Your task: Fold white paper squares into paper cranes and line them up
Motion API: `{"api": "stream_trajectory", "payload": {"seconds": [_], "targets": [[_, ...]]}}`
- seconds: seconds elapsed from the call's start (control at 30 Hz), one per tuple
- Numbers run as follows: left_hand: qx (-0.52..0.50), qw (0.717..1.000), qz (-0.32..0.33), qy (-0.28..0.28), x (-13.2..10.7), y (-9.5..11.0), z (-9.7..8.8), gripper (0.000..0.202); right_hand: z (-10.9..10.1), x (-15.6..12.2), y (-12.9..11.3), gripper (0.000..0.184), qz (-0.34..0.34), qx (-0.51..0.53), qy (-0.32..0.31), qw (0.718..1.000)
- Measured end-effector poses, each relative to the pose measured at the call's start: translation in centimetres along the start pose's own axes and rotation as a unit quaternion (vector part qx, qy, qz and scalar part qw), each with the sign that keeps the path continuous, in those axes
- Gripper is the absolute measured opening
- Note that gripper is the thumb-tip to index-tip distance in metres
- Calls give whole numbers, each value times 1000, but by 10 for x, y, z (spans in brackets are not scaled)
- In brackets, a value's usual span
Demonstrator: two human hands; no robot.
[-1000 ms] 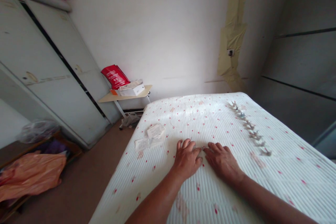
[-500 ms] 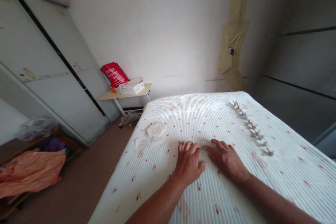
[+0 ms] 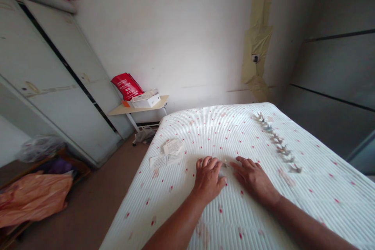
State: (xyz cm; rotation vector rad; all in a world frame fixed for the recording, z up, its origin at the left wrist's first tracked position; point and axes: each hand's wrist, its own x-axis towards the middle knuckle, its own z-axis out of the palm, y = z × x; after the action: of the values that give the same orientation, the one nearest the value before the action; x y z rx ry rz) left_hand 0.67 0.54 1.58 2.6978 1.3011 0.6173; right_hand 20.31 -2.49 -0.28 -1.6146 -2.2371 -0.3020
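My left hand and my right hand rest palm down on a white ribbed mattress with small red dots. Between their fingertips lies a tiny folded paper piece, held by neither hand as far as I can see. To the right, a line of small folded paper figures runs along the mattress. Left of my left hand lie several white paper slips, some of them overlapping.
A small table holds a white box and a red bag against the far wall. Tall grey cabinets stand on the left. An orange plastic bag lies low on the left, and the floor runs beside the mattress.
My hands have drawn slightly apart, with the right one shifting rightward, and the tiny paper piece now shows between them. The view has also shifted slightly.
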Motion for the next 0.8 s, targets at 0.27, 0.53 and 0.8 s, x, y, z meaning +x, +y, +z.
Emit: {"api": "stream_trajectory", "payload": {"seconds": [0.27,0.53,0.8], "targets": [[2,1000,11,0,0,2,2,29,-5,-2,-3,26,-30,84,23,996],[5,1000,12,0,1,2,3,23,-6,4,-13,34,-55,105,-1,993],[-46,999,-3,10,11,-10,9,25,-4,10,-20,42,-30,90,-58,994]]}}
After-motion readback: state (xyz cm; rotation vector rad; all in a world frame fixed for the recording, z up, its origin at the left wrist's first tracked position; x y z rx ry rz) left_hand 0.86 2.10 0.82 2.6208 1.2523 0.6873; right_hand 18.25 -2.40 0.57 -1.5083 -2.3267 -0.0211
